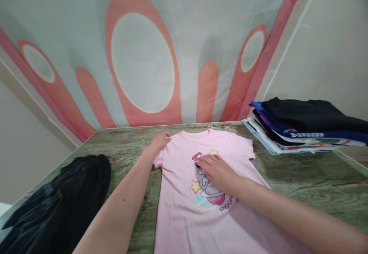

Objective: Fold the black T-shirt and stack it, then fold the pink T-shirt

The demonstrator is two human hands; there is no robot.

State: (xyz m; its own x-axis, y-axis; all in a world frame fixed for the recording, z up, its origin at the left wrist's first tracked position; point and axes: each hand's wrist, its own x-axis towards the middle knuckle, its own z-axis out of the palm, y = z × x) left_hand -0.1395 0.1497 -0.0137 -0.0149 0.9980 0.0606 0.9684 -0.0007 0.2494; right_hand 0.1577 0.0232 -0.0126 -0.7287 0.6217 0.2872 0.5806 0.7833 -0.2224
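Dark garment (69,196): I see it crumpled at near left.
Pink T-shirt (178,212): laid flat across the table (301,175), centre.
Right hand (217,172): palm down over the print (196,187), fingers extended.
Left hand (160,141): at the shirt's far left shoulder (176,142); I cannot tell whether it pinches.
Folded stack (304,125): far right.

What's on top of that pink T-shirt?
The right hand lies over the print on the pink T-shirt, with the left hand at one shoulder. Whatever the right hand covers can't be seen.
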